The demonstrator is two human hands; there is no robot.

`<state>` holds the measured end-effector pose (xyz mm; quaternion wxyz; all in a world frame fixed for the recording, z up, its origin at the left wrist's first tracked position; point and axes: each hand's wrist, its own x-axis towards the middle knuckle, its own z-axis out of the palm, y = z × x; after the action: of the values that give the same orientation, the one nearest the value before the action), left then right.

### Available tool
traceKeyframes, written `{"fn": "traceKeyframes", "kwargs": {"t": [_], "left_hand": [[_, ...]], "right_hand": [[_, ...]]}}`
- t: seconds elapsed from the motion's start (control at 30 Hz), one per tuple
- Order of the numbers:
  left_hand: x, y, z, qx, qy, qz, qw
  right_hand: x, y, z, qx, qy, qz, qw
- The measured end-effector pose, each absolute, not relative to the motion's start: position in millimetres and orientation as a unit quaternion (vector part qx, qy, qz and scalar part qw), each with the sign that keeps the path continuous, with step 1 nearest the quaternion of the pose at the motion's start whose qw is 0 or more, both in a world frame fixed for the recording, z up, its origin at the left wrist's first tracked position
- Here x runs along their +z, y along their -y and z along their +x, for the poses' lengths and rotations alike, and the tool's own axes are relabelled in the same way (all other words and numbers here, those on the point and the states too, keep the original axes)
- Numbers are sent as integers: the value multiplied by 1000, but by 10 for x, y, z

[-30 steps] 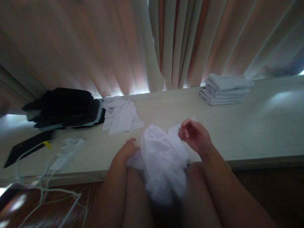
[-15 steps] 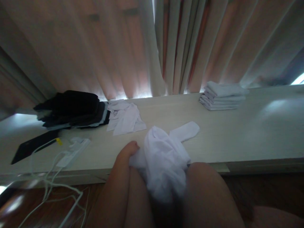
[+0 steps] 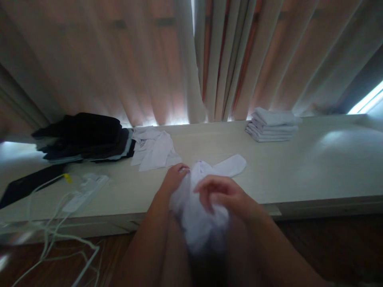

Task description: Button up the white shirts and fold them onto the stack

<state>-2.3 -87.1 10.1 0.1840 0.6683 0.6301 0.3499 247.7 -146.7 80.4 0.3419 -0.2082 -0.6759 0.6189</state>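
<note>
A bundle of white cloth (image 3: 197, 217) lies between my knees and over the front edge of a pale ledge (image 3: 299, 171). My left hand (image 3: 175, 179) grips the bundle's upper left part. My right hand (image 3: 227, 197) rests on top of the bundle with its fingers curled into the fabric. A single white sock (image 3: 231, 166) lies flat on the ledge just beyond my hands, touching the bundle.
A stack of folded white cloths (image 3: 272, 125) sits at the back right by the curtain (image 3: 191, 59). Loose white socks (image 3: 154, 149) and a dark clothes pile (image 3: 83, 137) lie at the back left. White cables (image 3: 56, 223), a white power strip (image 3: 86, 187) and a flat black object (image 3: 28, 185) occupy the left.
My right hand laid a white sock on the ledge, drew out of view, then came back onto the bundle. My left hand moved up the bundle's left side.
</note>
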Motion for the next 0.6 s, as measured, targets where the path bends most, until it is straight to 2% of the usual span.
{"fn": "traceKeyframes", "kwargs": {"t": [0.13, 0.17, 0.33, 0.6], "left_hand": [[174, 854, 54, 376, -634, 654, 170], [189, 854, 57, 379, -635, 651, 173], [236, 874, 5, 384, -620, 652, 206], [181, 941, -200, 423, -655, 599, 181]], "right_hand": [[303, 964, 1914, 517, 626, -392, 434], [177, 890, 1827, 506, 627, -414, 423], [-100, 708, 1682, 494, 688, -382, 369], [-111, 506, 1732, 508, 618, -413, 437]]}}
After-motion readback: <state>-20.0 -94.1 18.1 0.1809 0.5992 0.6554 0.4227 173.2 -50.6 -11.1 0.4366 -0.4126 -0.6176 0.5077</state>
